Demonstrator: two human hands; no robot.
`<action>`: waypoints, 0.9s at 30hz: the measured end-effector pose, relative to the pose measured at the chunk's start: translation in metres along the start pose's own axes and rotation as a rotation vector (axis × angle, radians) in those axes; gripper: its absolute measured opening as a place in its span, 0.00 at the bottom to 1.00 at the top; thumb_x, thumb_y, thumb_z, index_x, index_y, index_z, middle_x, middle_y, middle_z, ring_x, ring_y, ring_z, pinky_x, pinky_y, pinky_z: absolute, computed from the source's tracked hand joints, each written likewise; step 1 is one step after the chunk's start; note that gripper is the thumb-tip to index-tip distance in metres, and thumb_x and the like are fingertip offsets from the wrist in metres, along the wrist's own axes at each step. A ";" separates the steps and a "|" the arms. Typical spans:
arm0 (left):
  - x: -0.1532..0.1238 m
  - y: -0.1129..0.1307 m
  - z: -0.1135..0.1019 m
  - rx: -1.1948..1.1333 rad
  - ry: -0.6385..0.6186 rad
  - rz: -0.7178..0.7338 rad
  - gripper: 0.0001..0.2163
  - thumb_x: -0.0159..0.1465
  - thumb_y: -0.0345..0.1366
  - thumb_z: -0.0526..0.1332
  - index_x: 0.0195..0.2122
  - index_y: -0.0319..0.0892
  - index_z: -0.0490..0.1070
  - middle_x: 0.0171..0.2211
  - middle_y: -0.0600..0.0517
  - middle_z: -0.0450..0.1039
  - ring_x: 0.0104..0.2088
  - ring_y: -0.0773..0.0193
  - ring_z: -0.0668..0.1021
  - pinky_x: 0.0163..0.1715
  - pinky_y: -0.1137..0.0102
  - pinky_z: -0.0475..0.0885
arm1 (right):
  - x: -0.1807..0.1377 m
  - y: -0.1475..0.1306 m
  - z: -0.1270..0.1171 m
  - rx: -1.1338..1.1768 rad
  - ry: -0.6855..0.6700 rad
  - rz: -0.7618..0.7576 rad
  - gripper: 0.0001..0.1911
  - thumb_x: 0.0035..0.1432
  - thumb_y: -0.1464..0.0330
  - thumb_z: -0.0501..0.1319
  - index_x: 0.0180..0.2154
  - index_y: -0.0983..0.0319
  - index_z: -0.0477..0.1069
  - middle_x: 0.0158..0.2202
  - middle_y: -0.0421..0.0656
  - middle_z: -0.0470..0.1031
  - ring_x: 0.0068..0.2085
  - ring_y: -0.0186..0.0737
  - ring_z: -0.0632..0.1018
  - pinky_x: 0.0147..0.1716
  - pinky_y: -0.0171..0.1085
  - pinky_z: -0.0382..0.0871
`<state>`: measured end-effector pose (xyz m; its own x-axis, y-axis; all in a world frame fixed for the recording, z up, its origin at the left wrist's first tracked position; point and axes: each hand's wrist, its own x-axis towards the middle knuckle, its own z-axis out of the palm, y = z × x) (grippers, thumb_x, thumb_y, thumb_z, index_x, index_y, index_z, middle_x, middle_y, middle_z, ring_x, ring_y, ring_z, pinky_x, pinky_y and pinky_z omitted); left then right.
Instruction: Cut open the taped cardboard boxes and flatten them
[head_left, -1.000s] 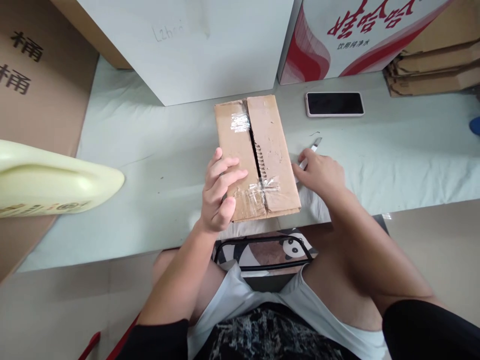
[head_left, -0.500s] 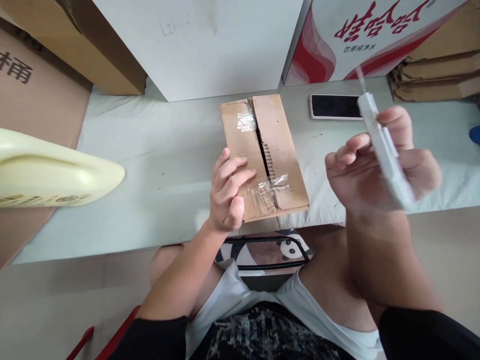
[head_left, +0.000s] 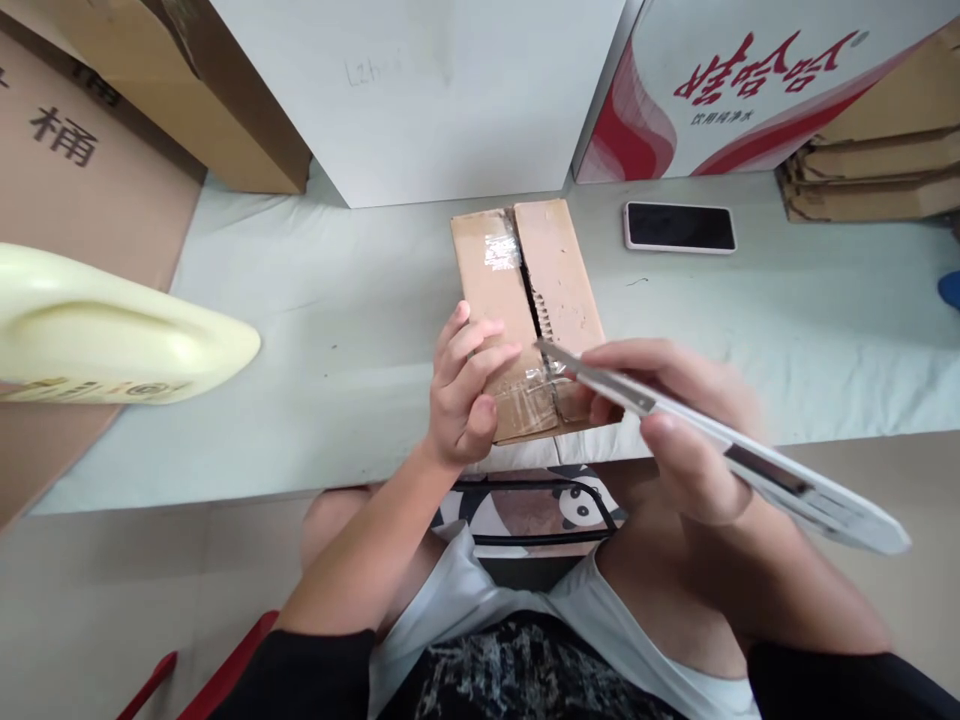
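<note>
A small cardboard box [head_left: 491, 310] lies at the front edge of the cloth-covered table, with clear tape across both ends of its top seam. The seam is partly parted and shows ragged corrugated edges. My left hand [head_left: 469, 390] rests on the box's left side, fingers stretched over the top flap. In my right hand [head_left: 690, 420] is a white utility knife [head_left: 750, 460], gripped between thumb and fingers with its blade out. The blade tip is at the seam near the lower tape; whether it touches cannot be told.
Behind the box stand a large white box [head_left: 450, 120] and a red-and-white carton [head_left: 720, 110]. A phone [head_left: 679, 228] lies at right, near stacked cardboard [head_left: 877, 175]. A pale yellow bottle [head_left: 127, 330] juts in from the left, before a brown carton [head_left: 97, 210].
My right hand has come left and down from beside the phone, turning the knife so its blade points at the box seam. The left hand stays on the box.
</note>
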<state>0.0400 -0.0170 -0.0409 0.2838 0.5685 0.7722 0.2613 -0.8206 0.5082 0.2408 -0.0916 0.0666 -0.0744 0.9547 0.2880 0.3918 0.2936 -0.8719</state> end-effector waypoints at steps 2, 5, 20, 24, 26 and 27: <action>0.001 0.000 0.000 0.016 -0.005 0.001 0.20 0.76 0.43 0.43 0.57 0.47 0.72 0.58 0.48 0.75 0.62 0.55 0.76 0.73 0.50 0.64 | 0.003 -0.004 0.002 -0.029 0.006 -0.072 0.09 0.66 0.59 0.62 0.34 0.56 0.73 0.31 0.41 0.77 0.30 0.39 0.77 0.30 0.40 0.71; 0.001 0.001 0.001 0.019 0.002 -0.006 0.20 0.75 0.43 0.44 0.57 0.49 0.72 0.58 0.50 0.74 0.61 0.55 0.76 0.73 0.49 0.65 | 0.001 -0.004 0.006 0.131 0.153 -0.111 0.16 0.68 0.57 0.58 0.30 0.57 0.71 0.28 0.41 0.70 0.29 0.39 0.72 0.28 0.41 0.68; 0.001 0.001 0.003 0.006 0.017 -0.010 0.20 0.76 0.44 0.43 0.56 0.49 0.72 0.57 0.50 0.74 0.63 0.57 0.75 0.75 0.51 0.62 | -0.001 -0.003 0.011 -0.252 0.083 -0.198 0.02 0.63 0.66 0.61 0.35 0.55 0.69 0.20 0.35 0.70 0.18 0.32 0.68 0.16 0.34 0.59; 0.001 0.001 0.001 0.065 -0.008 -0.013 0.20 0.76 0.45 0.42 0.56 0.51 0.70 0.57 0.51 0.74 0.63 0.58 0.75 0.74 0.51 0.64 | -0.002 -0.006 0.013 -0.344 0.025 -0.107 0.01 0.60 0.68 0.58 0.36 0.55 0.66 0.20 0.34 0.70 0.17 0.32 0.66 0.17 0.34 0.58; 0.001 0.002 0.001 0.069 -0.012 -0.008 0.20 0.76 0.45 0.42 0.56 0.51 0.70 0.57 0.51 0.74 0.63 0.58 0.76 0.74 0.51 0.65 | -0.003 -0.005 0.014 -0.356 0.020 -0.038 0.03 0.60 0.66 0.58 0.38 0.55 0.66 0.22 0.36 0.74 0.20 0.34 0.70 0.19 0.35 0.62; 0.001 0.002 0.001 0.058 -0.010 -0.005 0.20 0.76 0.45 0.42 0.56 0.50 0.71 0.57 0.50 0.74 0.62 0.58 0.76 0.74 0.51 0.65 | -0.004 -0.004 0.015 -0.362 0.021 -0.004 0.03 0.60 0.66 0.57 0.39 0.54 0.66 0.23 0.36 0.75 0.21 0.36 0.72 0.21 0.35 0.64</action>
<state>0.0418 -0.0175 -0.0396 0.2911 0.5734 0.7658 0.3157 -0.8132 0.4889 0.2260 -0.0956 0.0627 -0.0591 0.9512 0.3028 0.6912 0.2578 -0.6751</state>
